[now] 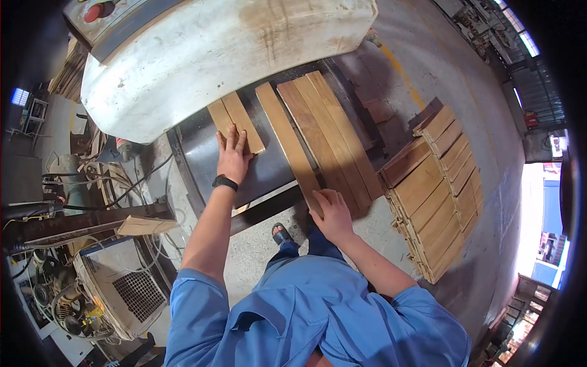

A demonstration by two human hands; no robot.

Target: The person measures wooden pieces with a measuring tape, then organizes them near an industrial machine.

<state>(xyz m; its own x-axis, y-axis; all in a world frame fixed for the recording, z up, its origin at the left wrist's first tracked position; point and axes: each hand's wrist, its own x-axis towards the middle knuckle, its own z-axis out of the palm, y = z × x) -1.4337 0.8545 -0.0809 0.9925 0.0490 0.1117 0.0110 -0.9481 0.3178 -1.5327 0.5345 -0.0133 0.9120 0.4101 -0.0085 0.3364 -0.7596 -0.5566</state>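
Two short wooden planks (232, 110) lie side by side on the dark metal machine table (263, 177), their far ends under the white hood. My left hand (233, 158) rests on them, fingers stretched out and a little spread. A longer narrow plank (284, 134) lies to their right and reaches past the table's near edge. At its near end, my right hand (333, 217) has its fingers bent around the wood. Right beside that plank, several more long planks (333, 137) lie close together, their near ends also overhanging.
The large white hood (226, 55) spans the far side, with a red button (93, 13) at its left. A tall stack of wooden planks (434, 202) stands at right. A crate with a grille (137, 293), a loose board (147, 226) and hoses are at left.
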